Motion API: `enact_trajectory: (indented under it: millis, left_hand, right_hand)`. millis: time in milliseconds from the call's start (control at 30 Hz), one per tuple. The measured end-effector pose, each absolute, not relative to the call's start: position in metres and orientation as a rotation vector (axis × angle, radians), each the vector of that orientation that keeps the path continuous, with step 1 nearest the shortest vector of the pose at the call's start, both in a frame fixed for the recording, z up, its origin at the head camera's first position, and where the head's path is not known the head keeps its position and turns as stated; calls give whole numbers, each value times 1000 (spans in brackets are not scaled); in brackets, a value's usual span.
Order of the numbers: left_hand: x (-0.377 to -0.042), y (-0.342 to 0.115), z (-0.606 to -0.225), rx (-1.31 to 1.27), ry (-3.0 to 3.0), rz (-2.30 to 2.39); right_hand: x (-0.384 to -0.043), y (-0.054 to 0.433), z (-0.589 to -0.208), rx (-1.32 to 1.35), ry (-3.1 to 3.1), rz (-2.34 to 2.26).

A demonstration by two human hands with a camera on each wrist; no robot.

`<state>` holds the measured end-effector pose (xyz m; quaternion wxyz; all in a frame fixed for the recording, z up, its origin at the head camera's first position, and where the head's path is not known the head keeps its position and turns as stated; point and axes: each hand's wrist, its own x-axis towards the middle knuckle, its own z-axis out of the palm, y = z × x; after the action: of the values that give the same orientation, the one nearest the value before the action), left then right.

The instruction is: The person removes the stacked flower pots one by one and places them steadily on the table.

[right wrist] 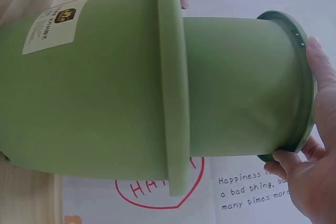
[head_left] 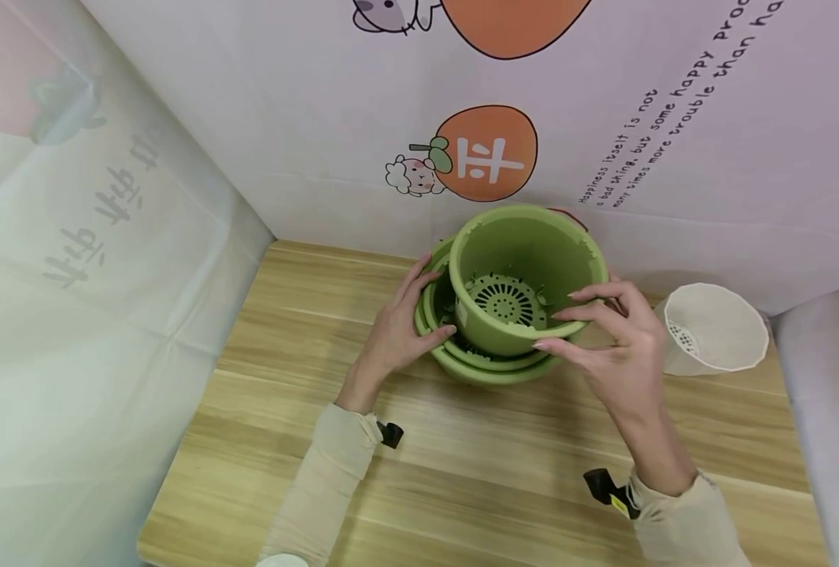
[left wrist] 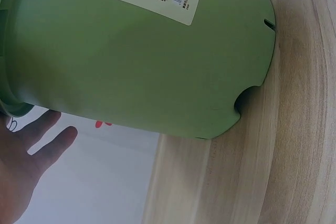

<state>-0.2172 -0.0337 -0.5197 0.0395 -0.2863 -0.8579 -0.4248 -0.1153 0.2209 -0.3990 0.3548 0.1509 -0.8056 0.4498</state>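
Several green plastic flowerpots are nested on the wooden table. The smallest flowerpot [head_left: 490,331], with a slotted base, is raised partway out of the larger flowerpots. My right hand [head_left: 628,346] holds its rim at the right, fingers reaching inside; the right wrist view shows this pot [right wrist: 236,87] protruding past the wide rim of the large flowerpot [right wrist: 105,87]. At the left side, my left hand [head_left: 400,331] grips the rim of the large outer flowerpot [left wrist: 121,66], its thumb over the top. A label shows on that pot's side. The lower part of the inner pot is hidden.
A white pot [head_left: 717,358] with a perforated base stands right of the green stack, near the back wall. Printed white sheeting [head_left: 306,142] hangs behind and at both sides of the wooden table [head_left: 476,457].
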Motion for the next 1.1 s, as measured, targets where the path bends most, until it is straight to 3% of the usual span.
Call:
enact_trajectory:
  millis: [1100]
  left_hand:
    - [-215,-32,-518,-853,-2647,-1280]
  right_hand:
    - [-114,243,-392,337,-1940,1201]
